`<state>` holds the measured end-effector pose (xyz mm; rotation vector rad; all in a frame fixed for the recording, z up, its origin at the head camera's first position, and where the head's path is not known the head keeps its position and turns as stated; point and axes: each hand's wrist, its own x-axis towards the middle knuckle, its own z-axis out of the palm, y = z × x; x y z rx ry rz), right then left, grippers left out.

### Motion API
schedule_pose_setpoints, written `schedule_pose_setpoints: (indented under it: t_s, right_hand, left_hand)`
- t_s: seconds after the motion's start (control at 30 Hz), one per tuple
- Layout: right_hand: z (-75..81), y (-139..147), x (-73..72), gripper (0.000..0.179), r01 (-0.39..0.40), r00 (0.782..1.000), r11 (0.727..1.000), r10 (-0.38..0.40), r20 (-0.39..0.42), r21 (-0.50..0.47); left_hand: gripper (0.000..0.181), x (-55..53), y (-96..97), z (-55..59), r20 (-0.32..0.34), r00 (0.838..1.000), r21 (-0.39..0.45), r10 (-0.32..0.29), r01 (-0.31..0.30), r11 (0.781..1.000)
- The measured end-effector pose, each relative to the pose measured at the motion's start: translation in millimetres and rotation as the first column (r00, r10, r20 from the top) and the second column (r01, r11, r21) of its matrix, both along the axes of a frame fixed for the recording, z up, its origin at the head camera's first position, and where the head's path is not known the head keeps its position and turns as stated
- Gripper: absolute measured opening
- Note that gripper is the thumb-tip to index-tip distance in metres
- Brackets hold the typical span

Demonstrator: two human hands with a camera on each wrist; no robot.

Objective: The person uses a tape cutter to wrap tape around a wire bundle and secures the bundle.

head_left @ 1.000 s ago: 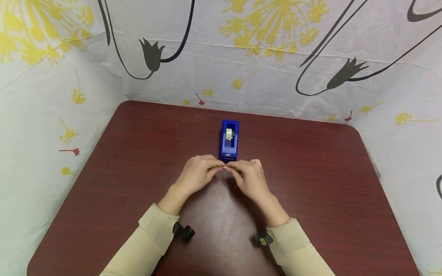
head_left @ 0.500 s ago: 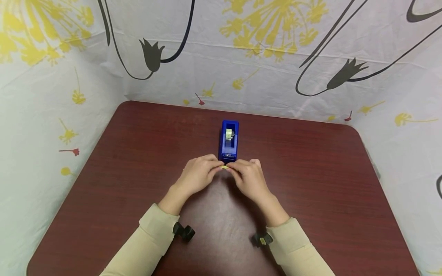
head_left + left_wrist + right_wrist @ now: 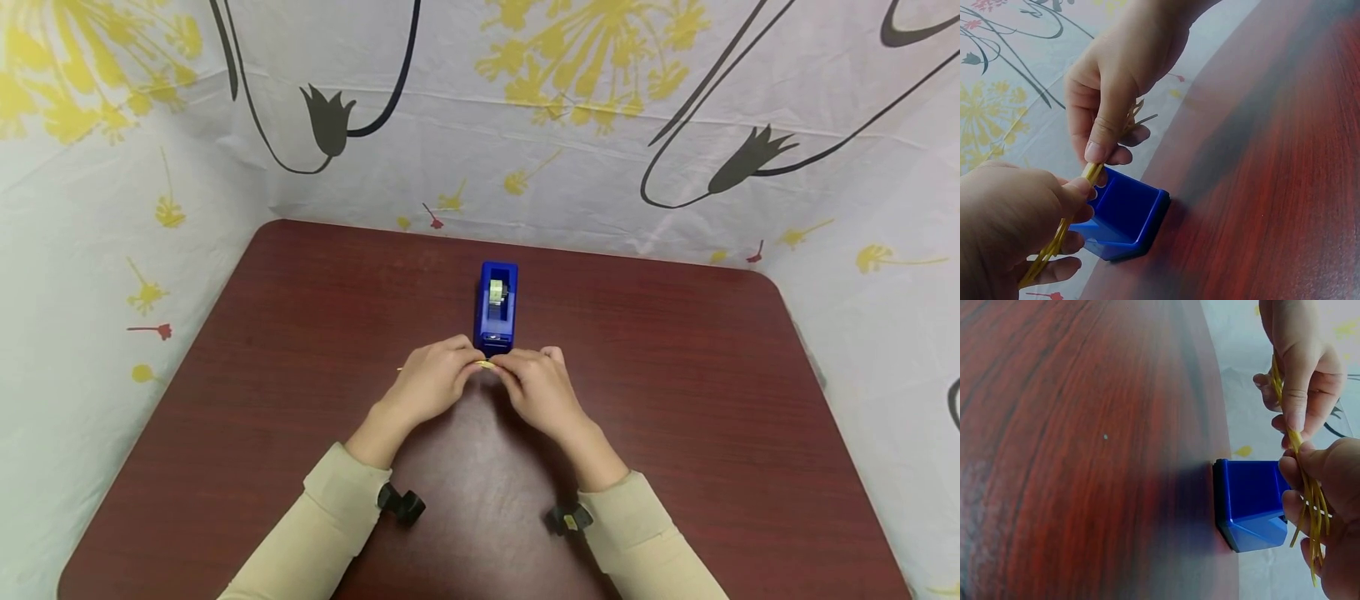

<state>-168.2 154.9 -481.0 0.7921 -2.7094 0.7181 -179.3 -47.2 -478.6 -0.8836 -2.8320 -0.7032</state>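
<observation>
A bundle of thin yellow strands (image 3: 1314,503) is held between both hands above the table. My left hand (image 3: 429,382) pinches it between thumb and fingers; strands (image 3: 1054,242) run back along its palm. Close beside it, my right hand (image 3: 543,388) pinches the same bundle, and loose ends fan out past its fingers in the right wrist view. Only a short yellow piece shows between the fingertips in the head view. Just beyond the hands stands a blue tape dispenser (image 3: 488,325) with a roll of tape (image 3: 496,292) in it.
The dark red-brown table (image 3: 675,375) has rounded far corners. A white cloth printed with flowers (image 3: 450,83) hangs behind it and along both sides. Each wrist carries a small black camera (image 3: 402,505).
Both hands stay nearly in place. More of the yellow bundle shows between the fingertips than a second ago, and a thin yellow end now sticks out left of my left hand.
</observation>
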Motion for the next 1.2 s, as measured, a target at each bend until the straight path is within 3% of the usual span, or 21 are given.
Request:
schedule_pose_setpoints:
  t_s: [0.47, 0.77, 0.97, 1.2]
  right_hand:
    - [0.4, -1, 1.0, 0.011, -0.01, 0.999, 1.0, 0.01, -0.039, -0.003]
    - [-4.7, 4, 1.6, 0.01, -0.016, 1.0, 1.0, 0.016, -0.014, -0.005]
    - [-15.8, 6, 1.3, 0.015, -0.034, 0.999, 0.999, 0.034, 0.019, -0.007]
    - [-27.0, 9, -0.8, 0.021, -0.06, 0.995, 0.998, 0.062, 0.083, -0.032]
  left_hand:
    - [0.018, 1.4, -1.2, 0.1, -0.005, 1.0, 0.034, 0.008, -0.007, 0.999]
    - [0.014, 0.7, -3.7, -3.6, 0.115, 0.993, 0.096, 0.01, -0.022, 0.995]
    - [0.014, 2.1, -5.7, -16.0, 0.196, 0.98, 0.086, 0.028, -0.045, 0.995]
    - [0.015, 1.9, -7.2, -24.6, 0.229, 0.973, 0.074, 0.031, -0.05, 0.996]
